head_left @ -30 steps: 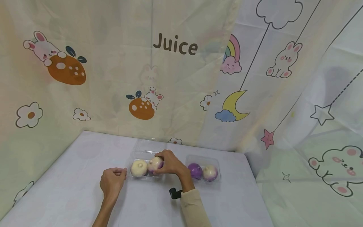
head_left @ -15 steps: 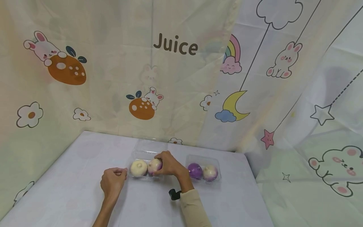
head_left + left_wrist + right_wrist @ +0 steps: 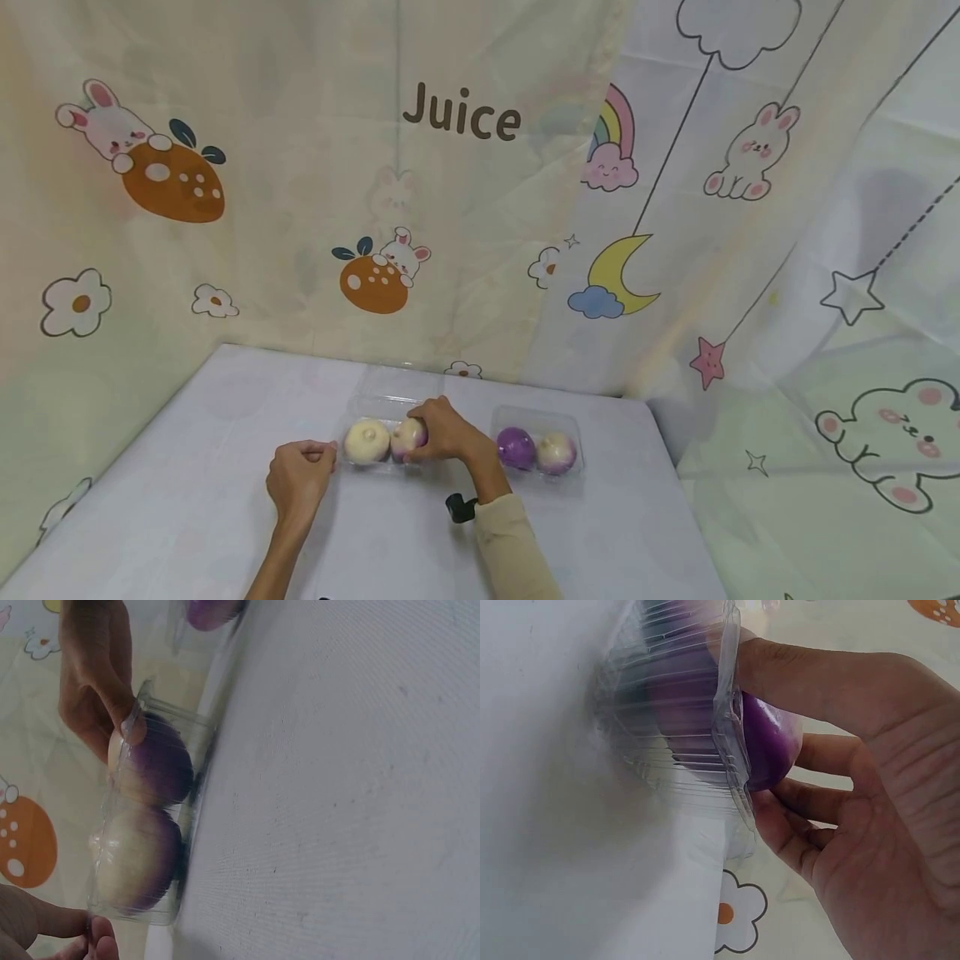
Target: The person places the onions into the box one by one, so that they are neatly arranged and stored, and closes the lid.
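My right hand (image 3: 453, 433) holds a purple-and-white onion (image 3: 408, 438) between thumb and fingers, in the right half of a clear plastic box (image 3: 384, 470). The right wrist view shows the onion's purple side (image 3: 771, 742) above the box rim, the thumb on the near side and the fingers behind. Beside it in the same box sits another pale-topped onion (image 3: 367, 442), purple lower down in the left wrist view. At the box's left edge, my left hand (image 3: 297, 477) pinches the rim with thumb and forefinger. The lid (image 3: 401, 385) lies folded back.
To the right stands a second clear box (image 3: 570, 419) with a purple onion (image 3: 516, 449) and a pale-and-purple onion (image 3: 557, 454). Both boxes are on a white-covered table (image 3: 607, 533). A printed curtain (image 3: 285, 167) hangs behind the table.
My right hand and the onion have shifted very slightly left within the box. My left hand stays at the box edge. The head view has tilted a little.
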`<state>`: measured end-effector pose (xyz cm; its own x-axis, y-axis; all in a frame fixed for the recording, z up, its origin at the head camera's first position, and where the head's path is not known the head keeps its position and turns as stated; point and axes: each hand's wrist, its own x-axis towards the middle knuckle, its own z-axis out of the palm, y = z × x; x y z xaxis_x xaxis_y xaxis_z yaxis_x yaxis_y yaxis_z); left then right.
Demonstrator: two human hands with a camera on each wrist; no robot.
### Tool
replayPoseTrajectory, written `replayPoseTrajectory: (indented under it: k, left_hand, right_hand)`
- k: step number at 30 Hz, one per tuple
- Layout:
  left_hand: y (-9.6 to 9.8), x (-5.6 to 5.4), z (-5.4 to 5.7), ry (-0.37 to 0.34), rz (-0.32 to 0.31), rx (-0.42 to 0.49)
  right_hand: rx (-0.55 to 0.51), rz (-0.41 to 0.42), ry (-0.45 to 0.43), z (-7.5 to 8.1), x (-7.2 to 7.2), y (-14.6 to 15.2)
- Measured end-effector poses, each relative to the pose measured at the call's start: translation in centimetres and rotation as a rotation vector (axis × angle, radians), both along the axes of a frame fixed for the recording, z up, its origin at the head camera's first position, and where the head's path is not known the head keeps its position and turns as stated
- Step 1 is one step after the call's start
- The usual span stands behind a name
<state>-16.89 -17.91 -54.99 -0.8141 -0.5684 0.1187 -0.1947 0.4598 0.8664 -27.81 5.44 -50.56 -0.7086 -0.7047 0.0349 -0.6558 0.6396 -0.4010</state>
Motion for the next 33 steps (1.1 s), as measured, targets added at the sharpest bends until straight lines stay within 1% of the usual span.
replayPoseTrajectory:
  k: [5, 17, 22, 27, 33]
  left_hand:
    - [0.04, -0.06, 0.20, 0.002, 0.006, 0.001]
    - [0.09, -0.03, 0.17, 0.002, 0.011, 0.005]
    - [0.11, -0.10, 0.10, 0.009, 0.013, 0.002]
    - [0.11, -0.16, 0.06, 0.016, 0.009, -0.004]
    - [0.04, -0.23, 0.13, 0.014, 0.005, -0.006]
  right_hand:
    - [0.006, -0.003, -0.015, 0.21, -0.03, -0.02]
    - [0.004, -0.026, -0.053, 0.24, 0.15, 0.11]
    - [-0.029, -0.034, -0.075, 0.42, 0.19, 0.20]
    - [-0.078, -0.046, -0.097, 0.15, -0.14, 0.51]
    - [-0.108, -0.048, -0.098, 0.26, -0.34, 0.94]
